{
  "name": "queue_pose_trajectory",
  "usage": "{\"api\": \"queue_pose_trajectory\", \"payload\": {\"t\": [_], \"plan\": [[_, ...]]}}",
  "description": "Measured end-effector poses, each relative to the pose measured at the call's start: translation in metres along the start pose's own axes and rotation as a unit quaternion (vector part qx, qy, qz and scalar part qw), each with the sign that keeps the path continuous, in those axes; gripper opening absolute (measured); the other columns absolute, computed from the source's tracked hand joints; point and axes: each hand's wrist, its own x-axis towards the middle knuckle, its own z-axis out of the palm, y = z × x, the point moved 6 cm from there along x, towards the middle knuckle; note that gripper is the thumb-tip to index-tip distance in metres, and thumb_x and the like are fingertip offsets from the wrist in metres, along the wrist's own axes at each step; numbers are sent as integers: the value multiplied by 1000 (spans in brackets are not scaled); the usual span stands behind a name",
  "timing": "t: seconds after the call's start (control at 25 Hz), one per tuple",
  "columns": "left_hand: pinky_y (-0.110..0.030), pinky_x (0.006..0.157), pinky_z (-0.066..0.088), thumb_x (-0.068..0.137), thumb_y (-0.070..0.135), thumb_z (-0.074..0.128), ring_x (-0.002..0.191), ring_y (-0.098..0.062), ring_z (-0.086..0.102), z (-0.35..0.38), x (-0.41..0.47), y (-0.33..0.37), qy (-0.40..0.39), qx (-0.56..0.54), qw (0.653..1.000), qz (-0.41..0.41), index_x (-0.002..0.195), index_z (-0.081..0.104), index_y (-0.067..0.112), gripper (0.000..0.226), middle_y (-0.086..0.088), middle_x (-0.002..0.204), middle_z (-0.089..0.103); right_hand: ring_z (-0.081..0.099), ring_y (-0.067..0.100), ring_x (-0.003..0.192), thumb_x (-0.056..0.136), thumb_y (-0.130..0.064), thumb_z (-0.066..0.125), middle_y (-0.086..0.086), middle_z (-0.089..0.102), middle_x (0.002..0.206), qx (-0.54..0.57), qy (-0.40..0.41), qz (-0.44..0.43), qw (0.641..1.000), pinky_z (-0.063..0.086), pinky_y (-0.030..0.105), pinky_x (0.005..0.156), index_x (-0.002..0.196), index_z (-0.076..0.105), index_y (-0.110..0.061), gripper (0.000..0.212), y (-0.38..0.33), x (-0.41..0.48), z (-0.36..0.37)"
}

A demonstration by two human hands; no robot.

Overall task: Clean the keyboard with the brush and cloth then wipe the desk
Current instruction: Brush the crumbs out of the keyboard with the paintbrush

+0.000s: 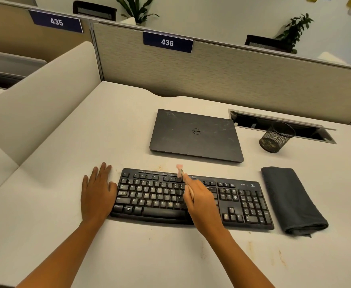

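Right grip [201, 202] pinches the brush [180, 171] over the keyboard [153, 197]; left grip [97, 194] lies flat on the desk [149, 256].

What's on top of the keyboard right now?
Over the keyboard, the right hand holds a small brush, its pink bristles at the far edge. The keys beneath that hand are hidden.

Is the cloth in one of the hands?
No, the cloth lies folded on the desk beside the keyboard, untouched.
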Motion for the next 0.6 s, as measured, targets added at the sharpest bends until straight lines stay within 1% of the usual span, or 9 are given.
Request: {"api": "queue_pose_trajectory", "payload": {"t": [0.08,0.12,0.2,0.24,0.32,0.36,0.44,0.52,0.6], "plan": [[-42,121,9,95,10,49,147,-25,24,0,0,1,0,-3,1000,-1,147,41,12,52,-6,157,33,57,4,87,101,-42,26,2,66,103,9,20,3,1000,42,2,84,139,47,-6,56,0,1,-5],[-42,121,9,95,10,49,147,-25,24,0,0,0,-1,-3,1000,-1,147,41,12,52,-6,157,33,59,4,92,101,-41,27,2,67,109,25,28,5,999,41,1,87,137,50,-5,56,-1,-1,-8],[-42,121,9,96,10,49,147,-26,24,0,0,0,0,-2,1000,1,147,41,12,52,-6,157,32,62,5,101,102,-30,36,3,67,117,56,23,7,998,49,14,92,132,56,-5,44,-3,-3,-7],[-42,121,10,96,10,49,147,-26,24,1,0,0,0,-2,1000,1,147,41,12,53,-6,157,33,63,7,102,100,-24,38,3,67,117,59,11,6,998,52,21,92,132,56,-7,40,-4,-2,-4],[-42,121,10,95,10,49,147,-25,24,1,0,0,-1,-3,1000,0,148,41,13,53,-6,157,32,62,9,93,99,-19,39,-1,67,104,34,-10,2,999,53,23,84,138,50,-13,41,-4,5,3],[-42,121,10,95,10,49,147,-25,24,1,0,-1,0,-5,1000,0,148,40,13,53,-6,157,32,59,8,86,100,-18,40,-5,63,97,21,-13,2,1000,52,22,79,141,46,-16,42,-2,10,5],[-43,121,10,95,10,49,147,-26,24,1,0,-1,1,-4,1000,1,147,41,13,53,-6,157,32,55,5,80,100,-15,44,-7,58,91,21,1,13,1000,47,17,72,142,42,-17,42,3,17,3],[-43,121,10,95,9,50,147,-25,24,1,-1,-1,2,-6,1000,2,147,41,13,53,-5,157,33,55,1,78,99,-16,45,-5,61,91,48,17,16,999,45,11,71,137,49,-12,38,3,12,-2],[-42,121,9,95,9,49,147,-25,24,1,0,-1,3,-9,1000,0,147,41,13,53,-5,157,33,56,1,75,98,-24,40,-6,64,90,65,7,5,998,46,9,68,129,59,-9,40,-5,2,-2]]}}
